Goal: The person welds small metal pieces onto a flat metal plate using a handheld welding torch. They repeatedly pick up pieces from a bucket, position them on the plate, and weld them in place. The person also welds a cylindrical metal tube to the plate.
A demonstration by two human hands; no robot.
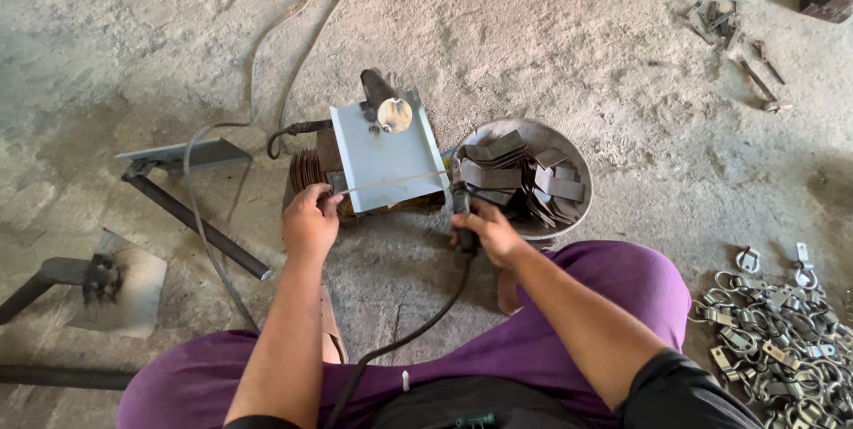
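Head view: both hands crowd the metal plate (386,149) edge, bowl (569,149) adjoining.

Two hands at work — the left hand (309,223) pinching one thin rod (391,184), the right hand (487,232) gripping one cabled holder (462,207). Just beyond the fingers stands one bent steel plate (386,154) and one round pan (569,149) of dark flat strips (515,178) — too many, too overlapped to count. Well right of the fingers lies one heap of shiny clamps (782,349), also uncountable.
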